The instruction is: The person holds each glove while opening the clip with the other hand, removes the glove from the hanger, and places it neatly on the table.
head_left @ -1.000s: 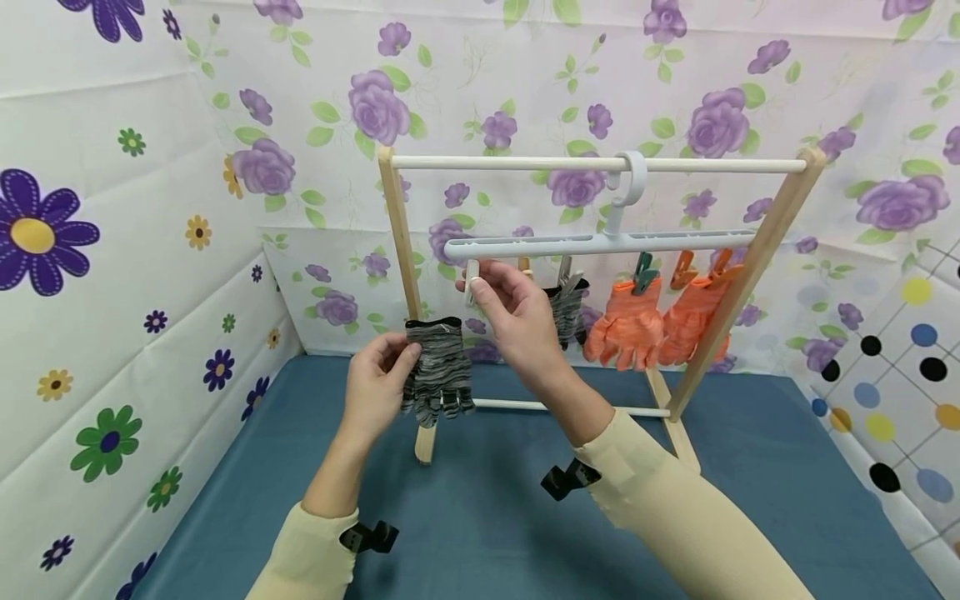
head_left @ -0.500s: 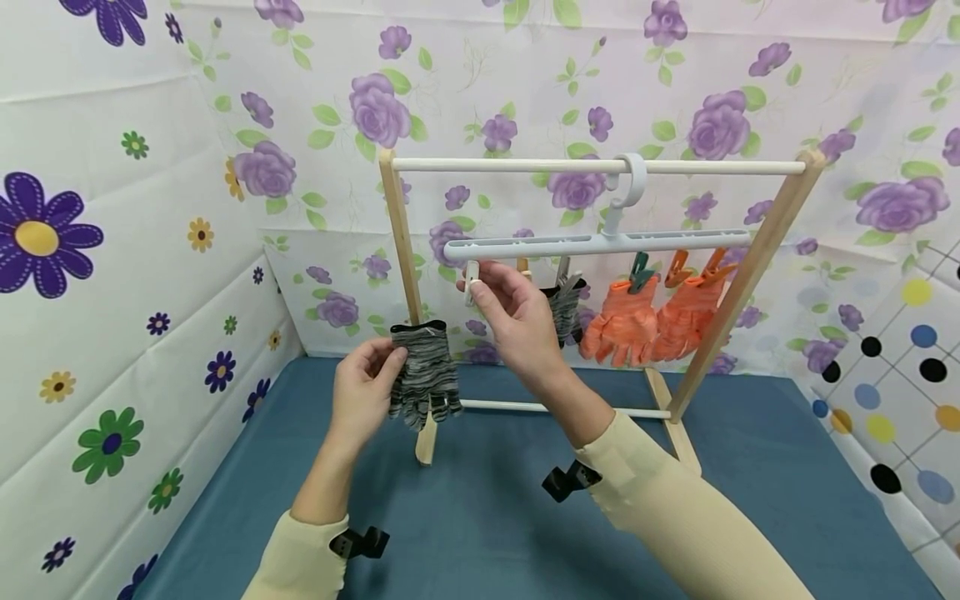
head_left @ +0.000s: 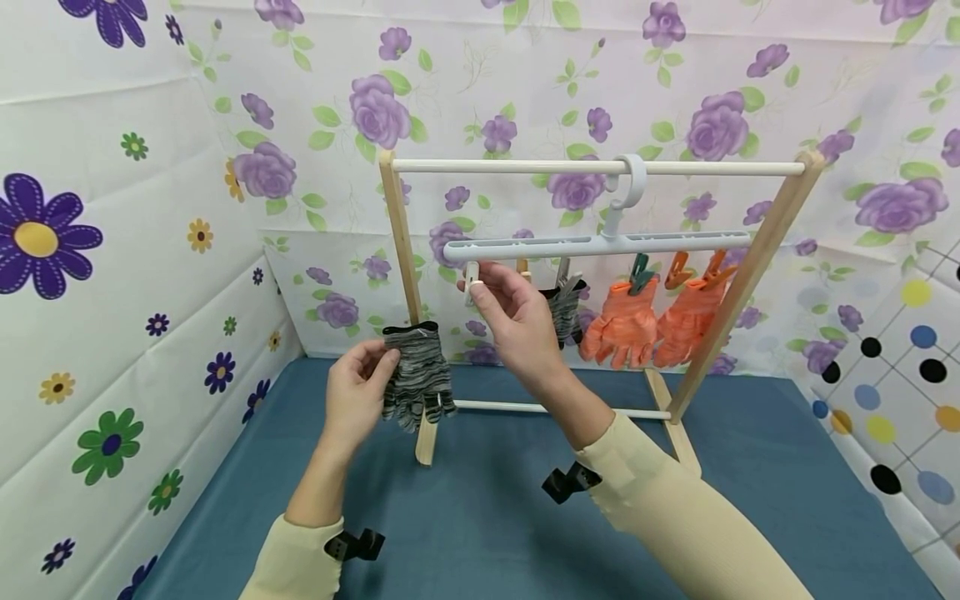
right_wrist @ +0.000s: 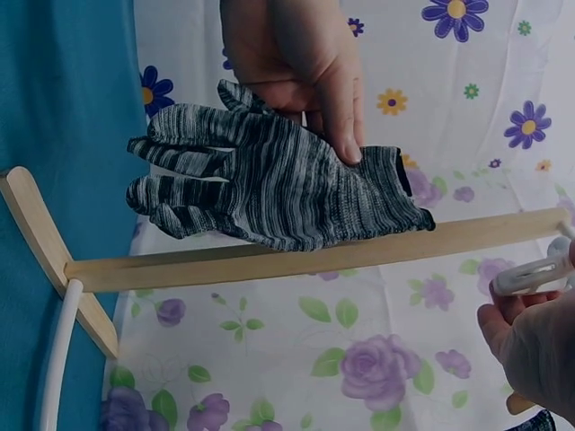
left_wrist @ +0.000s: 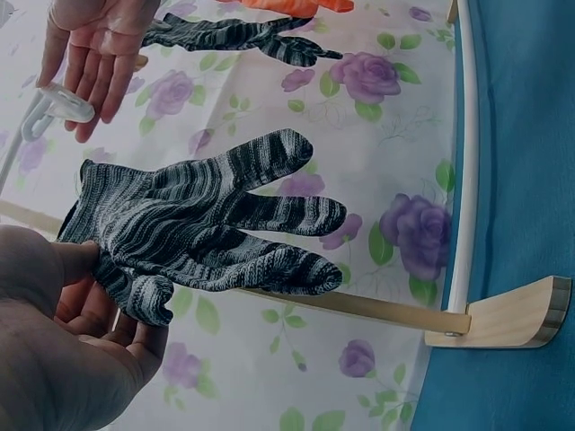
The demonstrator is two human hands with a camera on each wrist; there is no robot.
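My left hand [head_left: 356, 392] pinches a grey-and-black striped knit glove [head_left: 417, 367] at the side of its cuff. The glove hangs fingers down; in the left wrist view the whole glove [left_wrist: 198, 215] shows spread out. Just below the left end of the white hanger [head_left: 540, 247], my right hand [head_left: 522, 321] pinches a white clothespin [head_left: 471, 282]. The glove's cuff is apart from that clothespin [left_wrist: 67, 105], lower and to its left. A second striped glove [head_left: 566, 310] hangs from a grey clothespin [head_left: 564, 273], partly behind my right hand.
Two orange gloves [head_left: 624, 325] hang farther right from green and orange clothespins. The hanger hooks over the top white bar [head_left: 517, 167] of a wooden rack [head_left: 738, 275]. The rack stands on a blue surface [head_left: 480, 517], with flowered sheets [head_left: 480, 75] behind and at the left.
My left hand has moved left and slightly down with the striped glove, away from the white clothespin. The right hand has stayed in place. The orange gloves have shifted slightly left.
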